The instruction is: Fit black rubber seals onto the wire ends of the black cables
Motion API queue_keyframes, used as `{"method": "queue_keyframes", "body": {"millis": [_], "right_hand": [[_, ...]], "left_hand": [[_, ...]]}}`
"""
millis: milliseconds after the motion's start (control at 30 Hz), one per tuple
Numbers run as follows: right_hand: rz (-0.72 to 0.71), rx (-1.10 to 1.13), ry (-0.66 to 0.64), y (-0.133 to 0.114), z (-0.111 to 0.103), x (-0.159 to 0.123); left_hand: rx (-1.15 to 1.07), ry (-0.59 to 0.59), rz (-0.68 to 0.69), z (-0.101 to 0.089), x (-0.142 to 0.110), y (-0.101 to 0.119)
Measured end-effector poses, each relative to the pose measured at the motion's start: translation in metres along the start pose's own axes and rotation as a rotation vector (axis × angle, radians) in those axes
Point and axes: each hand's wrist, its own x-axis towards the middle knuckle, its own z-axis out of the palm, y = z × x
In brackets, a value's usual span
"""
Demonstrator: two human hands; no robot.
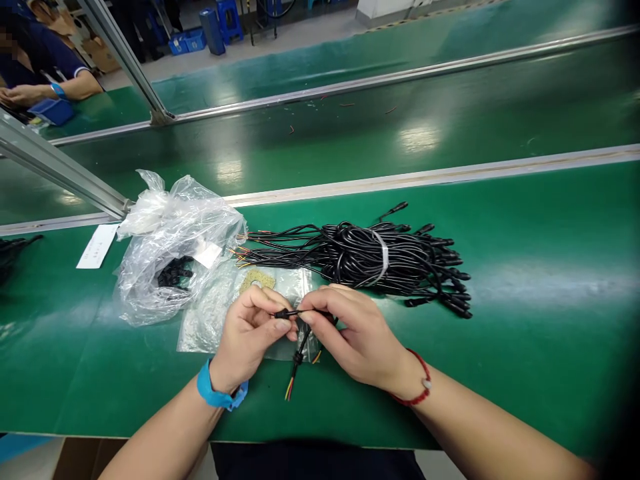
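Between thumb and fingers, my left hand (257, 327) pinches a small black grommet (282, 314) at the end of a thin black cable. My right hand (350, 327) grips that black cable (295, 312) just to the right of the grommet. Below my fingers hangs another cable end with a black grommet (298, 358) around it and bare red and yellow wires (289, 389). Just beyond my hands lies a tied bundle of black cables (357, 253), its coloured wire ends to the left and connectors to the right.
A clear plastic bag (175, 227) with black parts (173, 272) in it lies at the left. Under my hands is a flat zip bag (207, 327) with small yellowish pieces (257, 280). A white paper slip (97, 247) and metal post (60, 163) stand farther left. A co-worker sits opposite.
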Motion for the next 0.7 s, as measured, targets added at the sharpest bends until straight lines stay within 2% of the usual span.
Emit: {"method": "queue_keyframes", "body": {"millis": [100,200,300,400,533,700], "right_hand": [[0.067,0.065,-0.061,0.001,-0.001,-0.001],[0.126,0.114,-0.117,0.005,-0.001,-0.002],[0.198,0.178,-0.143,0.009,0.000,-0.001],[0.234,0.230,-0.147,0.010,0.001,0.000],[0.194,0.221,-0.112,0.007,0.001,0.001],[0.074,0.135,-0.058,0.003,0.000,0.001]], "left_hand": [[0.294,-0.031,0.206,-0.005,-0.001,0.000],[0.594,-0.066,0.341,-0.009,-0.001,0.006],[0.776,-0.126,0.371,-0.010,0.001,0.012],[0.861,-0.156,0.363,-0.009,0.002,0.015],[0.806,-0.075,0.268,-0.008,0.001,0.010],[0.316,0.063,-0.026,-0.001,-0.003,0.003]]}}
